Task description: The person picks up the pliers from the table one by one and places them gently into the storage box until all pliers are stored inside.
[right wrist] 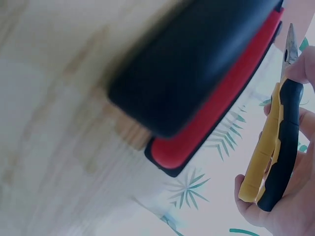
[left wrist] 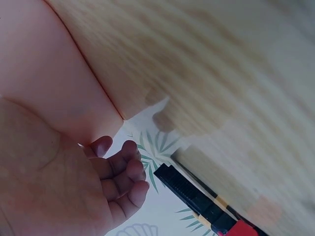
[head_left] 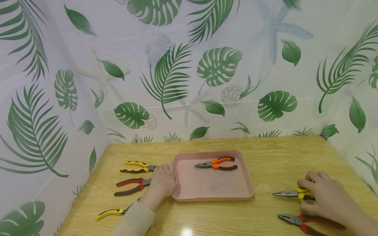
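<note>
My left hand (head_left: 161,181) is at the left side of a pink tray (head_left: 212,199), holding its rim with the thumb side over the edge. In the left wrist view its fingers (left wrist: 125,191) bend loosely beside the tray's outer wall (left wrist: 54,54); the thumb is hidden. Orange-and-black needle-nose pliers (head_left: 217,164) lie inside the tray. On the right, my right hand (head_left: 325,196) grips yellow-and-black needle-nose pliers (right wrist: 281,140) by the handles, jaws pointing left toward the tray. Just below them lie red-and-black pliers (head_left: 304,220), partly under the forearm.
Left of the tray lie yellow-and-black pliers (head_left: 137,167), red-and-black pliers (head_left: 133,187) and another yellow-handled pair (head_left: 110,213), partly covered by the left sleeve. A leaf-printed cloth (head_left: 189,82) stands behind the wooden table (head_left: 280,154).
</note>
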The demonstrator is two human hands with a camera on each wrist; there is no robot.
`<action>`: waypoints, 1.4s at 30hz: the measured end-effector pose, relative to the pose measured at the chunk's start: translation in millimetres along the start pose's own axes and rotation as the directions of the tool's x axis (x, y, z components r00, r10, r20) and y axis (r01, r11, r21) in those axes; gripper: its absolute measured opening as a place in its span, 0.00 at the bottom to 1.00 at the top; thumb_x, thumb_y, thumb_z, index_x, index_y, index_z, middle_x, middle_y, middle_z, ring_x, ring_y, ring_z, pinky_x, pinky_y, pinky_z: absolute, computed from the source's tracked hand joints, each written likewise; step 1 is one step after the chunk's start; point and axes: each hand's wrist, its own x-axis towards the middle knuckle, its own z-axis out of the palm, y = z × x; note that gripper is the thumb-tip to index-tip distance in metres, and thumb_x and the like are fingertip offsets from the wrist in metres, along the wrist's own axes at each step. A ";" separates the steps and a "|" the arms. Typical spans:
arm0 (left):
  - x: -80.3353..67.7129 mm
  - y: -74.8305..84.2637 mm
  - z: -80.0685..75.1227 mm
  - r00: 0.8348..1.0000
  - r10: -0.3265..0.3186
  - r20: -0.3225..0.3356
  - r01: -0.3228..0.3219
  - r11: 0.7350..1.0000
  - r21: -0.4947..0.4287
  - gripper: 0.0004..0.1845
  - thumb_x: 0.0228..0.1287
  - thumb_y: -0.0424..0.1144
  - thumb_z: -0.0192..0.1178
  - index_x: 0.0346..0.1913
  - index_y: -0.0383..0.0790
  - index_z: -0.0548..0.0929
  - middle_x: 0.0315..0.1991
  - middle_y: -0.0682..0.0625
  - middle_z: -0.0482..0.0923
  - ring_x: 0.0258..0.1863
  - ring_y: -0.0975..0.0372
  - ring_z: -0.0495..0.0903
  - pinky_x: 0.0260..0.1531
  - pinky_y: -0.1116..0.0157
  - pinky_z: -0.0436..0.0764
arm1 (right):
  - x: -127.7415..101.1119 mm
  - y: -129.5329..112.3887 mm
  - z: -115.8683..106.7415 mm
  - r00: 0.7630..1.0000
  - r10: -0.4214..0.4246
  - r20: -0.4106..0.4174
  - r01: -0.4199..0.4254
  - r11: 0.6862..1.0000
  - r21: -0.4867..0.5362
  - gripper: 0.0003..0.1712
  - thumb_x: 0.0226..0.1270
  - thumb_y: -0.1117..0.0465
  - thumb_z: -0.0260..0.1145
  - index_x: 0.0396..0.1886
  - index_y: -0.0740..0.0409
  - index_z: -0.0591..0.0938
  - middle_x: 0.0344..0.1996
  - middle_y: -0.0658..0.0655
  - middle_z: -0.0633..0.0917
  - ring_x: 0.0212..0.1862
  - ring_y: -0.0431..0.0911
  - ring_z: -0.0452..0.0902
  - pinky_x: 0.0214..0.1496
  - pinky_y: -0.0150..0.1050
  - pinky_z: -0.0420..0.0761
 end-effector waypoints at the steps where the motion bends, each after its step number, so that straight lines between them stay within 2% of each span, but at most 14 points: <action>1: 0.3 0.0 0.4 1.000 0.000 0.001 0.000 1.000 0.002 0.21 0.80 0.50 0.51 0.61 0.36 0.72 0.45 0.41 0.80 0.48 0.49 0.81 0.57 0.51 0.79 | 0.2 -0.6 -0.9 1.000 -0.004 -0.003 0.003 1.000 -0.003 0.22 0.46 0.48 0.82 0.43 0.42 0.85 0.38 0.47 0.77 0.41 0.49 0.71 0.30 0.42 0.65; 7: 0.8 0.0 1.0 1.000 -0.005 0.010 0.005 1.000 -0.001 0.20 0.80 0.50 0.52 0.59 0.37 0.72 0.44 0.42 0.79 0.47 0.50 0.80 0.56 0.51 0.79 | 2.6 -3.0 -4.4 1.000 -0.015 -0.014 0.015 1.000 -0.012 0.21 0.47 0.48 0.81 0.42 0.41 0.85 0.38 0.47 0.78 0.40 0.47 0.70 0.29 0.41 0.65; 14: -0.5 -0.3 0.4 1.000 -0.005 0.012 0.005 1.000 -0.004 0.22 0.80 0.50 0.52 0.62 0.36 0.72 0.45 0.41 0.80 0.48 0.50 0.80 0.58 0.51 0.79 | 4.6 -3.4 -4.9 1.000 -0.020 -0.021 0.019 1.000 -0.017 0.21 0.48 0.48 0.81 0.42 0.42 0.84 0.39 0.47 0.78 0.39 0.47 0.69 0.29 0.40 0.64; 21: -0.7 0.3 -1.2 1.000 -0.002 0.008 0.002 1.000 0.004 0.23 0.81 0.50 0.52 0.64 0.36 0.71 0.47 0.41 0.80 0.50 0.49 0.81 0.59 0.51 0.79 | 7.7 -5.8 -5.7 0.996 -0.034 -0.085 0.032 0.999 -0.024 0.20 0.47 0.48 0.81 0.40 0.41 0.85 0.37 0.46 0.77 0.38 0.45 0.67 0.29 0.39 0.62; 25: -0.6 0.4 -1.1 1.000 -0.005 0.009 0.005 1.000 0.000 0.23 0.81 0.50 0.51 0.65 0.36 0.71 0.48 0.41 0.80 0.50 0.49 0.81 0.59 0.51 0.79 | 9.9 -5.7 -6.6 0.995 -0.043 -0.092 0.040 0.999 -0.035 0.19 0.46 0.48 0.81 0.39 0.41 0.84 0.36 0.46 0.77 0.39 0.48 0.71 0.29 0.41 0.64; 28: -1.2 0.9 -1.1 1.000 -0.007 0.012 0.007 1.000 -0.008 0.23 0.81 0.50 0.51 0.64 0.36 0.71 0.47 0.41 0.80 0.50 0.49 0.81 0.59 0.51 0.78 | 11.3 -6.1 -8.5 0.997 -0.039 -0.068 0.037 0.999 -0.035 0.19 0.48 0.47 0.81 0.39 0.42 0.84 0.35 0.47 0.76 0.40 0.51 0.73 0.29 0.43 0.65; 34: -2.4 1.6 -1.3 1.000 -0.007 0.011 0.008 1.000 -0.008 0.21 0.80 0.49 0.51 0.62 0.36 0.72 0.46 0.41 0.80 0.49 0.49 0.80 0.58 0.51 0.78 | 13.1 -9.0 -12.9 0.998 -0.047 -0.053 0.044 0.998 -0.049 0.20 0.50 0.45 0.81 0.41 0.42 0.84 0.36 0.47 0.76 0.40 0.49 0.71 0.30 0.43 0.65; 40: -0.7 1.2 -1.2 1.000 -0.005 0.010 0.005 1.000 0.001 0.25 0.81 0.50 0.50 0.68 0.35 0.70 0.48 0.40 0.81 0.51 0.49 0.81 0.59 0.51 0.78 | 15.5 -11.5 -14.9 0.995 -0.063 -0.075 0.060 0.997 -0.045 0.20 0.50 0.45 0.82 0.41 0.42 0.84 0.36 0.47 0.75 0.38 0.47 0.66 0.30 0.41 0.62; 42: -0.4 1.2 -1.4 1.000 -0.004 0.010 0.004 1.000 0.003 0.24 0.81 0.50 0.50 0.66 0.35 0.71 0.48 0.41 0.81 0.51 0.49 0.81 0.59 0.51 0.78 | 16.3 -11.8 -15.2 0.994 -0.067 -0.082 0.064 0.997 -0.047 0.21 0.49 0.45 0.82 0.41 0.43 0.84 0.36 0.47 0.75 0.37 0.46 0.65 0.30 0.41 0.61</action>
